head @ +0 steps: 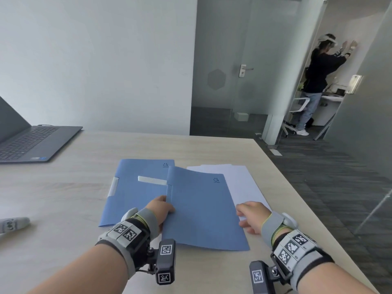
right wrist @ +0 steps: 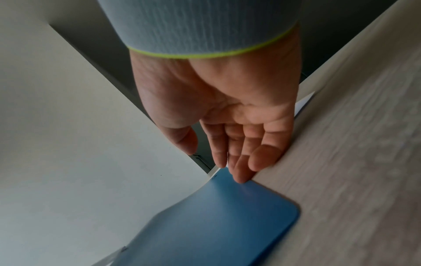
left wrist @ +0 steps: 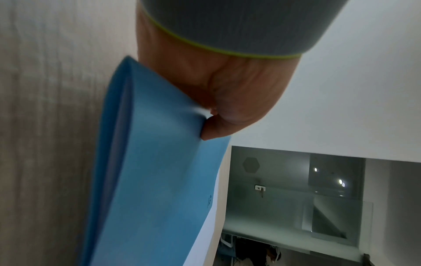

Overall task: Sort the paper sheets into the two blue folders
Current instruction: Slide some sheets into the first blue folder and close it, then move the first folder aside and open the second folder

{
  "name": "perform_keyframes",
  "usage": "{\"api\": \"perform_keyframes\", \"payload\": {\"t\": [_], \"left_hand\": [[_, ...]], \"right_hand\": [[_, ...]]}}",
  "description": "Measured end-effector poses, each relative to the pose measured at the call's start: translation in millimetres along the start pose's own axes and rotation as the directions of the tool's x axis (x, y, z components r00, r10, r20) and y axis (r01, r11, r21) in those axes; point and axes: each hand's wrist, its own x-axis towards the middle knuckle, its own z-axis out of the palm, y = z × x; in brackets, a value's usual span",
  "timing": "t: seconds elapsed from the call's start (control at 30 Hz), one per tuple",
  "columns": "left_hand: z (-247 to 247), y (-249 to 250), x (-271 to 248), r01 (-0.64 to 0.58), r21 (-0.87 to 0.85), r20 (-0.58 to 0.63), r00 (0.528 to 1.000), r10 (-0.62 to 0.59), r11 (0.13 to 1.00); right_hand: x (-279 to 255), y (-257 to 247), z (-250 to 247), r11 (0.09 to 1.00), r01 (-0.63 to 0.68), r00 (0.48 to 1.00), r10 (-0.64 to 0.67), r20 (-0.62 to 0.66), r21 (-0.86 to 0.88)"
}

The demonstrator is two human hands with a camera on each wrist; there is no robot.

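Wooden table (head: 63,198), light grain, bearing all items listed. Nearest: left hand (head: 161,211), wristband and tagged camera mount on the forearm, pinching the left edge of the near blue folder (head: 203,211) between thumb and fingers; the left wrist view shows that edge (left wrist: 159,162) raised off the tabletop and bowed at the grip. Right hand (head: 252,215), same wrist gear, fingers extended and relaxed, grasping nothing; in the right wrist view its fingertips (right wrist: 241,178) lie at the folder's right border, whether touching cannot be told. Near blue folder: closed, small printed logo at its far right corner, tilted slightly, overlapping the right part of the second blue folder (head: 135,187) and the left part of the paper sheets (head: 239,183). Second blue folder: closed, flat, white strips on its cover and left edge, same logo at its far right corner. Paper sheets: white, loosely stacked, flat on the table to the right of both folders, near corner beside the right hand. Near left edge: grey object with lettering (head: 12,223), partly out of view. Far left: open laptop (head: 31,141), dark keyboard. Beyond the table: white wall, frosted glass door (head: 233,71) with lever handle, and through a doorway at far right a person (head: 318,81) standing with hands on a wall.
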Motion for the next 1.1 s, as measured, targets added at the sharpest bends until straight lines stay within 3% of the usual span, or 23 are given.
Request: {"api": "perform_keyframes", "payload": {"t": [0.17, 0.23, 0.33, 0.4, 0.47, 0.53, 0.57, 0.63, 0.7, 0.73, 0.77, 0.8, 0.9, 0.97, 1.1], "left_hand": [[-12, -5, -1, -0.064, -0.015, -0.001, 0.998, 0.064, 0.998], [-16, -5, -4, -0.085, -0.063, 0.027, 0.996, 0.087, 0.994], [-20, -3, -9, -0.126, -0.123, 0.087, 0.987, 0.138, 0.984], [-22, 1, -10, -0.158, -0.097, 0.091, 0.982, 0.167, 0.983], [-25, 6, -12, -0.186, -0.006, 0.086, 0.979, 0.186, 0.982], [-29, 14, -13, -0.216, 0.227, 0.058, 0.976, 0.208, 0.95], [-33, 18, -13, -0.243, 0.377, 0.011, 0.966, 0.258, 0.894], [-43, 25, -10, -0.322, 0.6, -0.086, 0.884, 0.459, 0.732], [-50, 34, -10, -0.386, 0.708, -0.145, 0.74, 0.657, 0.591], [-53, 38, -9, -0.381, 0.764, -0.157, 0.674, 0.722, 0.521], [-56, 42, -9, -0.334, 0.823, -0.15, 0.652, 0.743, 0.459], [-60, 46, -7, -0.272, 0.876, -0.121, 0.676, 0.727, 0.398], [-66, 53, -4, -0.148, 0.95, -0.035, 0.826, 0.563, 0.276], [-67, 52, -3, -0.138, 0.941, -0.036, 0.868, 0.495, 0.31], [-60, 50, -8, -0.202, 0.881, -0.014, 0.893, 0.45, 0.428]], "right_hand": [[-1, 2, -3, 0.99, 0.143, 0.989, -0.143, -0.031, -0.003], [-1, 2, -1, 0.977, 0.148, 0.989, -0.148, -0.01, 0.153], [-7, -1, 1, 0.906, 0.045, 0.98, -0.121, 0.157, 0.42], [-9, -4, 6, 0.889, 0.054, 0.962, -0.169, 0.217, 0.455], [-10, -7, 9, 0.874, 0.124, 0.958, -0.229, 0.174, 0.47], [-10, -9, 10, 0.854, 0.182, 0.953, -0.275, 0.127, 0.488], [-9, -9, 9, 0.85, 0.202, 0.95, -0.29, 0.112, 0.486], [-9, -8, 8, 0.854, 0.245, 0.944, -0.318, 0.089, 0.459], [-8, -8, 6, 0.854, 0.276, 0.935, -0.344, 0.082, 0.441], [-9, -9, 6, 0.848, 0.284, 0.93, -0.358, 0.087, 0.448], [-9, -9, 6, 0.841, 0.291, 0.924, -0.37, 0.094, 0.456], [-10, -10, 6, 0.834, 0.297, 0.918, -0.384, 0.103, 0.464], [-12, -11, 6, 0.825, 0.314, 0.901, -0.415, 0.127, 0.469], [-13, -11, 6, 0.824, 0.322, 0.896, -0.425, 0.133, 0.466], [-16, -13, 6, 0.831, 0.331, 0.895, -0.427, 0.131, 0.448]]}}
